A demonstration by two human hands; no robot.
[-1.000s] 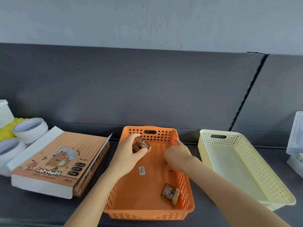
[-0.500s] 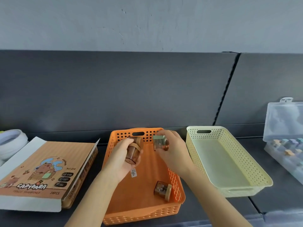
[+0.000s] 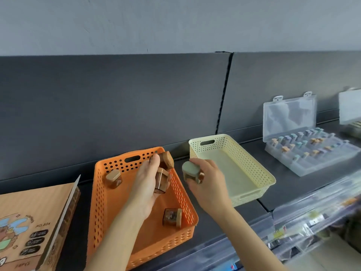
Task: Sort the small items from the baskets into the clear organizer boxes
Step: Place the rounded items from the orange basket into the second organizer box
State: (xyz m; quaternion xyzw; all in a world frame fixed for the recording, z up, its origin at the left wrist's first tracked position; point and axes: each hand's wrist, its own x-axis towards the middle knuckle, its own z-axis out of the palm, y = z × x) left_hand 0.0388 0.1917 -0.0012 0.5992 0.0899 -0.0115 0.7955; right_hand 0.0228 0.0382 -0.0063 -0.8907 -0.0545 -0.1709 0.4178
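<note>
An orange basket (image 3: 101,208) sits on the dark shelf in front of me. Over it my left hand (image 3: 145,184) grips two small brown jars with cork lids (image 3: 163,178). Two more such jars lie in the basket, one at the back left (image 3: 113,178) and one at the front right (image 3: 172,217). My right hand (image 3: 207,182) holds another small jar (image 3: 192,171), lid toward me, between the orange basket and the pale yellow basket (image 3: 254,165). A clear organizer box (image 3: 312,153) with its lid up stands at the right, with several small pastel items in its compartments.
A brown cardboard box with a cartoon print (image 3: 33,223) lies left of the orange basket. A second clear box (image 3: 350,108) shows at the far right edge. Below the shelf's front edge hang packaged goods (image 3: 312,218). A dark back panel rises behind the baskets.
The view has swung right, bringing the organizer box in. My left hand now holds two jars instead of one. My right hand has carried its jar rightward out of the orange basket.
</note>
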